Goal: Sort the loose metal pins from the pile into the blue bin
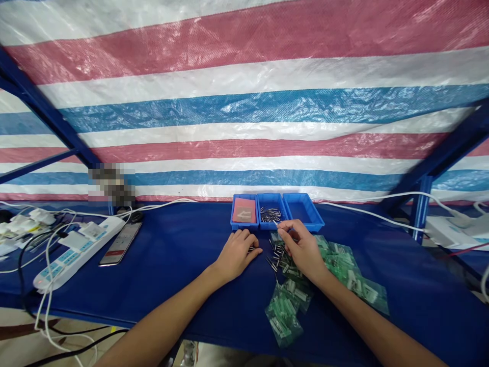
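Note:
My right hand (301, 250) pinches a thin metal pin (275, 222) between thumb and fingertips, close to the front edge of the middle blue bin (270, 227). More metal pins (269, 214) lie in that bin. My left hand (236, 255) rests on the table, fingers curled; a bit of metal shows between its thumb and fingers, mostly hidden. Between and below the hands, loose dark and silver pins (272, 263) lie beside small clear-green plastic packets (283, 316). More green packets (346, 267) spread out under and right of my right wrist.
The left blue bin (244, 225) holds a pink piece and a small packet; another blue bin (301, 206) stands at the right. A phone (121, 243), a white power strip (78, 252) and cables lie left. A second white power strip (456, 232) sits far right. Striped sheeting (244, 112) hangs behind.

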A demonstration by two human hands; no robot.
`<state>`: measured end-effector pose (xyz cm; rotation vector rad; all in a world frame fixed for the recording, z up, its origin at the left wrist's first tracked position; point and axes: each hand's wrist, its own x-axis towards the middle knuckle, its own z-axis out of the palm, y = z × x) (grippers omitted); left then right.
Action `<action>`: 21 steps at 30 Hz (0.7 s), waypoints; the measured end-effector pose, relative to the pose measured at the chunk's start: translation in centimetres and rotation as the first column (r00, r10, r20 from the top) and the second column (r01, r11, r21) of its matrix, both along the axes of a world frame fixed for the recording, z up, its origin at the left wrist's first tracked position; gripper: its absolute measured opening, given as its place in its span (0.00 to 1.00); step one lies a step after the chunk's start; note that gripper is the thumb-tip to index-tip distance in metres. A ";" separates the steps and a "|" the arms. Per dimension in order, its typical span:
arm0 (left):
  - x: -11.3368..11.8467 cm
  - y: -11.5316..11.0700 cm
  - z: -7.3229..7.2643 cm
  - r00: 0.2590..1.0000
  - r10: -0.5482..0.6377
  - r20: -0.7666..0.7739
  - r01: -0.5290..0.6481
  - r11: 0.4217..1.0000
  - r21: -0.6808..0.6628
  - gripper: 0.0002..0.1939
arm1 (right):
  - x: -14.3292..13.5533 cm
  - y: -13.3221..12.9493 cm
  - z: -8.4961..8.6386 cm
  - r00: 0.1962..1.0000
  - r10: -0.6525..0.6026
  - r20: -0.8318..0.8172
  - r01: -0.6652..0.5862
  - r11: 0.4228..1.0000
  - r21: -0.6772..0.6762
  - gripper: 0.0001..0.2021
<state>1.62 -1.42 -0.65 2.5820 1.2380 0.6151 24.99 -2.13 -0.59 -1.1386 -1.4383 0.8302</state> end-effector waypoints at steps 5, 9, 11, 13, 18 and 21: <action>0.0 0.0 -0.1 1.000 0.003 0.013 -0.003 1.000 0.006 0.08 | 0.1 0.0 -0.1 1.000 0.005 0.005 -0.005 1.000 -0.004 0.12; 0.0 0.0 -0.1 1.000 0.003 0.014 -0.003 1.000 0.011 0.08 | 0.1 0.0 -0.2 1.000 0.009 0.008 -0.009 1.000 -0.013 0.12; 0.0 0.0 0.0 1.000 0.001 0.023 -0.002 1.000 0.017 0.08 | 0.1 0.0 -0.1 1.000 0.008 0.014 -0.007 1.000 -0.019 0.13; -0.1 -0.1 0.0 1.000 -0.001 0.021 0.000 1.000 0.021 0.08 | 0.0 0.0 -0.1 1.000 0.006 0.016 -0.005 1.000 -0.020 0.13; -0.1 -0.1 0.1 1.000 0.000 -0.025 0.000 1.000 0.027 0.06 | -0.1 0.1 0.0 1.000 0.004 0.012 -0.004 1.000 -0.004 0.13; -0.1 -0.1 0.1 1.000 0.003 -0.028 -0.002 0.999 0.036 0.06 | -0.1 0.0 0.1 1.000 0.001 0.010 -0.001 1.000 -0.012 0.13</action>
